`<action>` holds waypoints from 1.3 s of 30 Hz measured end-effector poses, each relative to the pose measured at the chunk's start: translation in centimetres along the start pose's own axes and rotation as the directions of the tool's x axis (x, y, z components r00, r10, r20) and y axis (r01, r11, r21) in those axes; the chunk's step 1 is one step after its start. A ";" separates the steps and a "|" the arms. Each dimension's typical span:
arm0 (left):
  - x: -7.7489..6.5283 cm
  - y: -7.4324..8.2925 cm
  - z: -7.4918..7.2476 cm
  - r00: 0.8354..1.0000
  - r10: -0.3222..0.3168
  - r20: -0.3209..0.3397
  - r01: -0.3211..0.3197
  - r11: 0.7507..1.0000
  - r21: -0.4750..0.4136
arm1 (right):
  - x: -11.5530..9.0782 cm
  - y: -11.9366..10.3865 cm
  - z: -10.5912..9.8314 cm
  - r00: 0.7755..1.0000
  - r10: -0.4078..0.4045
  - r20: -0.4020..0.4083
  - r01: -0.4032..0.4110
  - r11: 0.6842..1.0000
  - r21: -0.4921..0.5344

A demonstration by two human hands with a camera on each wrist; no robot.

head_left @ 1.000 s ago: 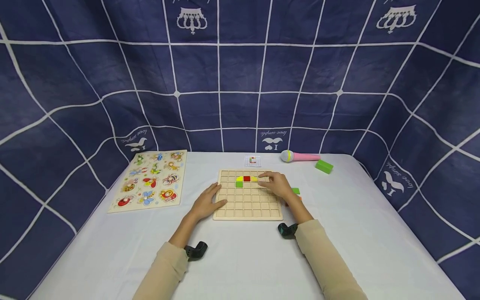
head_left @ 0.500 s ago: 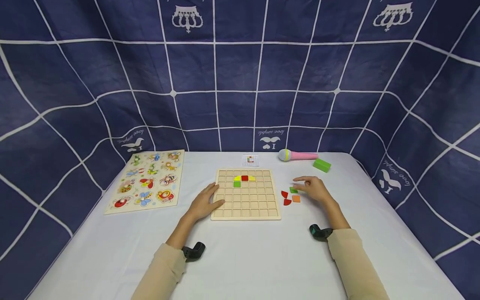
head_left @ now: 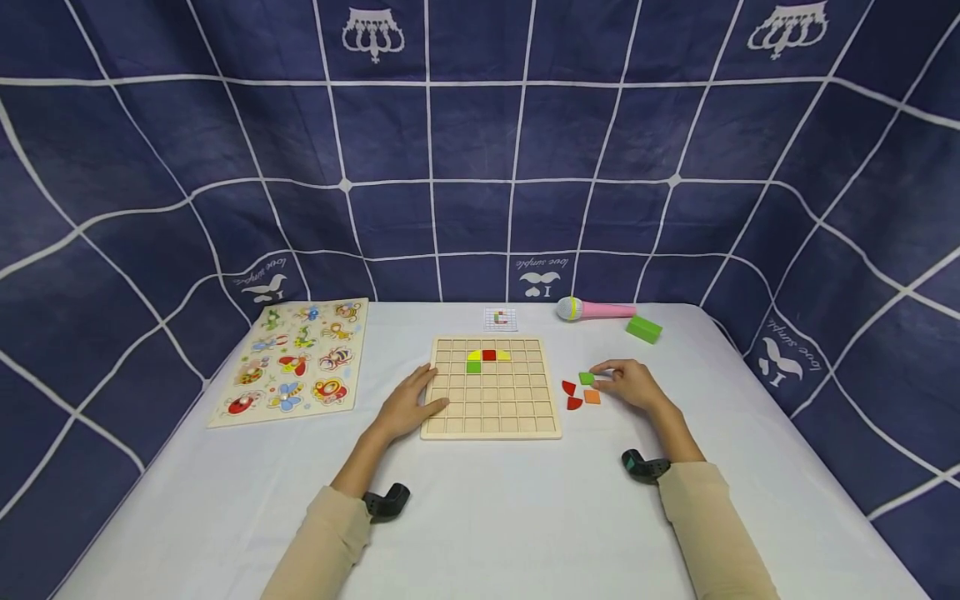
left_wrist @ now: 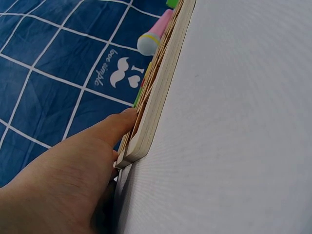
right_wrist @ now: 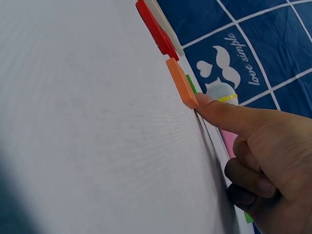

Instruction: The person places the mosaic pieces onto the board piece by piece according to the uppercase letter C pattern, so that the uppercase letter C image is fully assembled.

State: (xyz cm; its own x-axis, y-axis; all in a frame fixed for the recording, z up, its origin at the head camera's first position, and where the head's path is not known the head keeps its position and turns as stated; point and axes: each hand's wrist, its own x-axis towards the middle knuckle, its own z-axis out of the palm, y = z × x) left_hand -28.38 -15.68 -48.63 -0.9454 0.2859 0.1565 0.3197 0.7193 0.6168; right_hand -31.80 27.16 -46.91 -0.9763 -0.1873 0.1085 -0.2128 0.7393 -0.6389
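Observation:
A wooden grid board (head_left: 491, 408) lies on the white table, with a green square tile (head_left: 473, 367), a red square tile (head_left: 489, 355) and two yellow tiles in its upper cells. My left hand (head_left: 405, 404) rests on the board's left edge, fingers fairly straight, its thumb (left_wrist: 122, 122) over the rim. Right of the board, my right hand (head_left: 633, 385) pinches a loose green square tile (head_left: 587, 378) at its right side between thumb and index finger. Beside it lie an orange square tile (head_left: 592, 397) and two red quarter-round tiles (head_left: 574, 404). The right wrist view mostly hides the green tile.
A small pattern card (head_left: 500, 319) lies behind the board. Near the back right are a pink toy microphone (head_left: 603, 311) and a green block (head_left: 644, 329). An insect puzzle board (head_left: 292, 375) lies on the left. Blue gridded cloth (head_left: 480, 217) surrounds the table.
My right hand has moved from the yellow tile on the board rightward to the loose tiles, and its fingers have closed at the green one. The left hand has stayed on the board.

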 end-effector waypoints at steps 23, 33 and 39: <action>-0.2 0.1 -0.1 1.000 -0.019 0.002 0.019 1.000 -0.008 | 2.9 -9.7 5.6 0.985 -0.170 -0.014 0.169 0.985 -0.014; -0.2 0.0 -0.1 1.000 -0.004 0.003 0.004 1.000 -0.002 | 3.5 -14.0 9.2 0.981 -0.186 -0.056 0.184 0.982 -0.038; -0.1 -0.1 0.0 1.000 -0.008 0.004 0.008 1.000 0.001 | 3.8 -15.0 11.1 0.975 -0.215 -0.061 0.213 0.976 -0.037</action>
State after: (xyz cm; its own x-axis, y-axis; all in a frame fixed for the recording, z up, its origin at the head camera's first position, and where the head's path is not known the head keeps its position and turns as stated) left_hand -28.36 -15.75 -48.74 -0.9476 0.2827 0.1490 0.3125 0.7220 0.6172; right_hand -31.88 8.22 -45.38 -0.9081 -0.3024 0.2898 -0.4176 0.7056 -0.5724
